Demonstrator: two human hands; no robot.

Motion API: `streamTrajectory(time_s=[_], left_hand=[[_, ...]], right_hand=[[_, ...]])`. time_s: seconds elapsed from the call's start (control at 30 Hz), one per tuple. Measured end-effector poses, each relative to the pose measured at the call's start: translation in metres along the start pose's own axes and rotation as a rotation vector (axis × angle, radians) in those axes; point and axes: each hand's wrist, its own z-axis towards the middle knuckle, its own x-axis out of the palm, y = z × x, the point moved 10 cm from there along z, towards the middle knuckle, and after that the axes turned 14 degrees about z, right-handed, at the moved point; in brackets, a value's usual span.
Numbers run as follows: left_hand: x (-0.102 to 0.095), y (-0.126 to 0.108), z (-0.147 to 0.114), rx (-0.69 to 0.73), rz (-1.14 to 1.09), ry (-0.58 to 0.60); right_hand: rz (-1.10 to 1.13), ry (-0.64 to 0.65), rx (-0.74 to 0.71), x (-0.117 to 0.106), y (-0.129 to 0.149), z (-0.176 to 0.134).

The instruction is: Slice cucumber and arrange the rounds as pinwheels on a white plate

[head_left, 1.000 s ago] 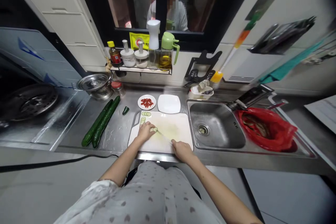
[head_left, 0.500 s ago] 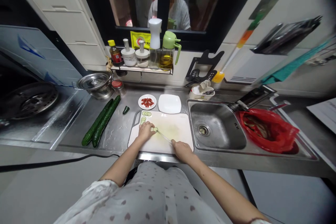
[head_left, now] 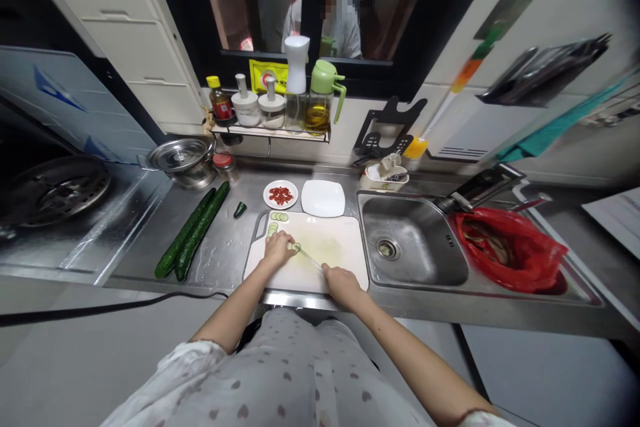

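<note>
Left hand (head_left: 277,248) curled, grip pinning cucumber stub (head_left: 295,247) to white board (head_left: 340,243), steadying it. Right hand (head_left: 340,282) fisted on knife (head_left: 311,258), blade at stub. Cut slices (head_left: 278,218) just beyond left grip.

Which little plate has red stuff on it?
The round plate, left of the square plate behind the cutting board. It holds red bits; the square one is bare white.

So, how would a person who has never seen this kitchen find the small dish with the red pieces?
Start at the white cutting board left of the sink. Behind its far edge stand two white dishes. The small dish is the round left one holding red pieces; its neighbour, the square plate, holds nothing.
</note>
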Motion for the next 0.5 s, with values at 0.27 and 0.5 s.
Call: streamTrajectory(time_s=[0.27, 0.5], left_hand=[[0.0003, 0.0012, 0.0002, -0.01, -0.012, 0.006], [-0.0022, -0.0002, -0.0018, -0.013, -0.004, 0.004]], right_hand=[[-0.006, -0.019, -0.002, -0.0015, 0.0035, 0.0056], [-0.006, -0.016, 0.006, -0.0031, 0.0048, 0.0045]])
